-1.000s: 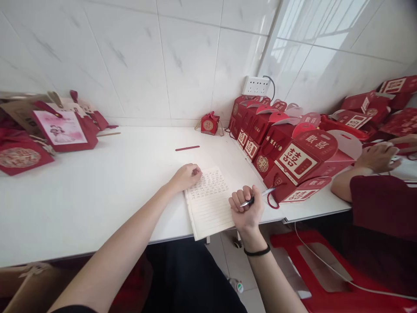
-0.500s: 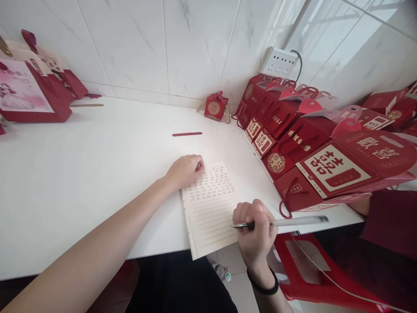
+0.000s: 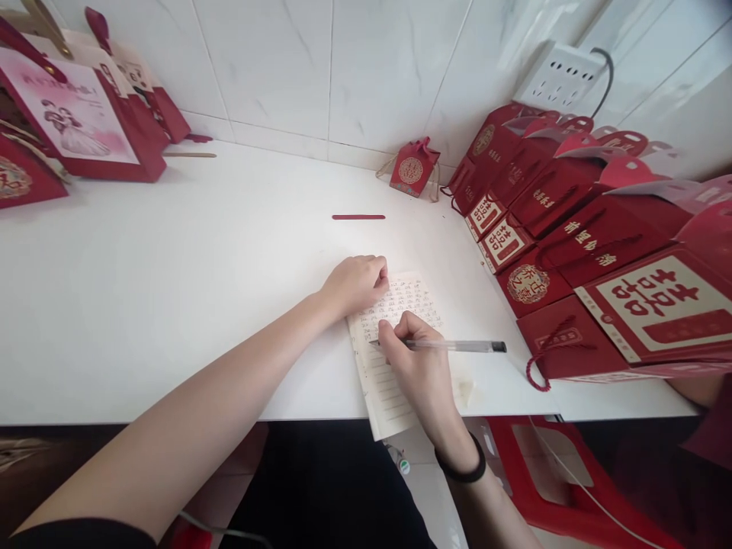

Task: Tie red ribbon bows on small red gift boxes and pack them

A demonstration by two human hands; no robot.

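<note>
A lined notebook point(image 3: 380, 396) lies at the table's front edge, its lower corner jutting over. Rows of small handwritten figures fill its upper part. My right hand point(image 3: 420, 362) grips a clear-barrelled pen point(image 3: 469, 346) with a dark cap end; the tip meets the page just under the last written row, at the left. My left hand point(image 3: 357, 284) is curled closed and rests on the notebook's upper left corner; whether anything is inside it is hidden. A dark band circles my right wrist.
Red gift boxes point(image 3: 583, 236) line the right side, below a white power strip point(image 3: 557, 76). A small red box point(image 3: 412, 168) stands by the wall, with a red strip point(image 3: 358, 217) nearer. Gift bags point(image 3: 97, 122) stand left. A red stool point(image 3: 543, 457) and another person's arm are right.
My right hand has moved from the page's right edge up and left, bringing the pen tip onto the paper. The left hand stays on the notebook. The view has shifted.
</note>
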